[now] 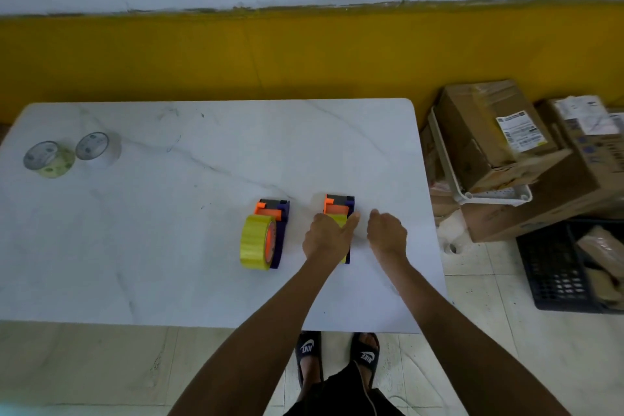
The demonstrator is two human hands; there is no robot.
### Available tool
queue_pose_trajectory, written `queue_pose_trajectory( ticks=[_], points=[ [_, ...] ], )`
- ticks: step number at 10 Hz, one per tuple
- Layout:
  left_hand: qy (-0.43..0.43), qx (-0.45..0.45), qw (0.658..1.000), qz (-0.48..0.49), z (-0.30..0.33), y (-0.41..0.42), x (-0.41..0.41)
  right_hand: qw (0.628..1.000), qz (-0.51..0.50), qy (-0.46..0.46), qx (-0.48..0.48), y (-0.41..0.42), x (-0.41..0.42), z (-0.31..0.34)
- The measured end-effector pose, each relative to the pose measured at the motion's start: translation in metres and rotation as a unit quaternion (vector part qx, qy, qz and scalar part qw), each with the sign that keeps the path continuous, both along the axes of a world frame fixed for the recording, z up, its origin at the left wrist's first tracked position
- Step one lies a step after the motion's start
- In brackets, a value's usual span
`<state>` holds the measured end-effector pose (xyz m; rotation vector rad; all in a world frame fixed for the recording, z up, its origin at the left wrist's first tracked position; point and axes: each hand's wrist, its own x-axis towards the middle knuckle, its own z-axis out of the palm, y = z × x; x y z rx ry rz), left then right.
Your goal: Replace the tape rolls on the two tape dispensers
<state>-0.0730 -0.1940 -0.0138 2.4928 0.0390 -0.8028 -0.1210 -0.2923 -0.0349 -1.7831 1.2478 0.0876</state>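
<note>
**A:** How far along am I, going by the headcam?

**B:** Barely begun, I'd judge. Both purple-and-orange plastic tape dispensers lie on the white marble-patterned surface [169, 246], each carrying a yellow roll. The left dispenser [275, 223] has its glossy yellow tape roll [255, 241] fully seated on the orange hub. The two spare clear tape rolls [72, 154] sit untouched, well apart from that dispenser, off toward the surface's far left corner.

**A:** And my hands?

**B:** Your left hand [326, 236] lies over the right dispenser [339, 206], just right of the left one, covering most of its yellow roll [341, 220]; thumb splayed to the right. Whether that grip is clamped on the roll or only resting, I cannot tell. Your right hand [386, 235] hangs beside it, fingers loosely curled on nothing.

**A:** Materials?

**B:** Hard, blocky moulded plastic on the dispensers; the yellow rolls are shiny film, ribbed where the light catches. The spares look transparent and slick, one greenish. The surface is smooth.

**A:** So what's left?

**B:** Everything: both old rolls off, both spares on.
</note>
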Motion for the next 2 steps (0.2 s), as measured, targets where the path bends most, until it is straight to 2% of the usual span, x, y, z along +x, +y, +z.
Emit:
queue_pose_trajectory(
  ticks=[1, 2],
  points=[
    [0.033, -0.023, 0.998, 0.056, 0.007, -0.005, 0.004, 0.995, 0.046, -0.08, -0.045, -0.012, 0.015, 0.03],
    [0.03, -0.093, 0.993, 0.061, 0.027, -0.007, 0.017, 0.989, 0.097, -0.086, -0.075, -0.015, 0.023, 0.073]
  ],
)
